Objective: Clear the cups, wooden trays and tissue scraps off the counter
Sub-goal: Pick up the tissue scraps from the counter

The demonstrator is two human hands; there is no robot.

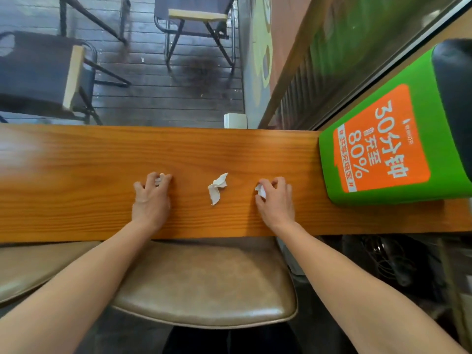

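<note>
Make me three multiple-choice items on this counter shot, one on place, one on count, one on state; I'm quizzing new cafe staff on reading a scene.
1. Where does the loose tissue scrap lie?
A. On the stool
B. On the counter between the two hands
C. Against the green box

2. How many tissue scraps show in all?
A. One
B. Two
C. Three

3. What is the left hand doing?
A. Lying flat and empty
B. Closing its fingers on a scrap
C. Hanging off the counter

Answers: 1 B, it lies apart from both hands, midway. 2 C, one loose plus one under each hand. 3 B, white tissue shows at its curled fingertips, as with the right hand.
</note>
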